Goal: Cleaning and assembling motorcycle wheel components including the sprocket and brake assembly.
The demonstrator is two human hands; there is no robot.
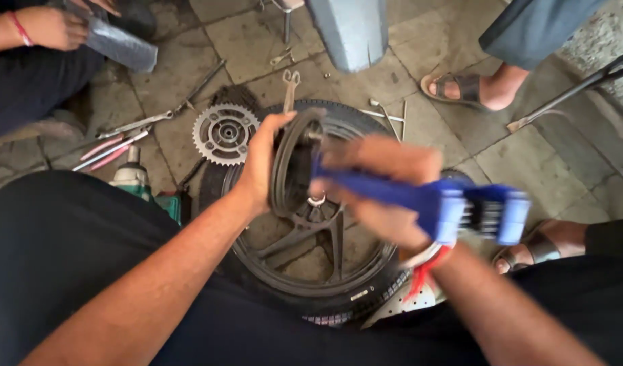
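Observation:
My left hand (262, 159) grips a round black drum-shaped part (292, 166) by its rim and holds it upright above a black motorcycle wheel (311, 271) lying flat on the floor. My right hand (386, 190) is closed on a blue brush tool (453, 207) with a boxy bristle head. The narrow front end of the tool touches the drum part. The right hand and the tool are blurred. A red and white thread band sits on my right wrist.
A toothed sprocket (224, 133) lies left of the wheel. Wrenches and rods (132, 127) are scattered on the stone floor, with a power tool (132, 177) near my knee. Another person's hands (50, 27) work at top left. A sandalled foot (470, 88) stands at top right.

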